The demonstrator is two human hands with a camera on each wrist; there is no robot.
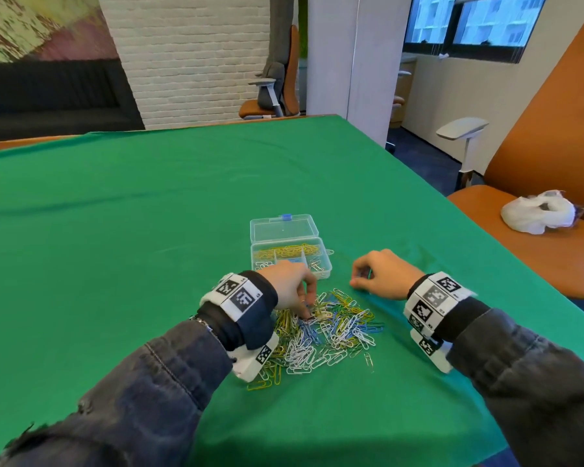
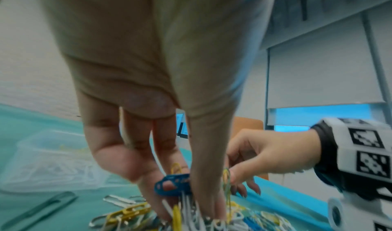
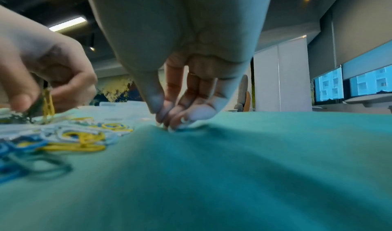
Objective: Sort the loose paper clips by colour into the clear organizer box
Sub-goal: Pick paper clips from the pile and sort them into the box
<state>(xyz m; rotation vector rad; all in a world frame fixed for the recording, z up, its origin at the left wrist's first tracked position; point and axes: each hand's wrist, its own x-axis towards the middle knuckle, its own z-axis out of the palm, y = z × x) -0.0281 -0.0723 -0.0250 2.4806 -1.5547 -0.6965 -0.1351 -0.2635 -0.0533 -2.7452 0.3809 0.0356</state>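
A mixed pile of white, yellow, blue and green paper clips (image 1: 327,332) lies on the green cloth in front of me. Just beyond it stands the clear organizer box (image 1: 327,264), lid open, with yellow clips in its back compartment and white ones in front. My left hand (image 1: 305,306) reaches down into the pile's far edge. Its thumb and fingers pinch a blue clip (image 2: 172,184) and a few yellow ones (image 3: 47,104). My right hand (image 1: 359,281) rests on the cloth right of the pile, its bunched fingertips (image 3: 169,119) pressing the fabric. No clip shows between them.
The green cloth (image 1: 182,214) covers the whole table, whose right edge runs close beside my right arm. An orange chair (image 1: 536,230) with a white plastic bag (image 1: 538,214) stands beyond that edge. One stray clip (image 1: 369,360) lies right of the pile.
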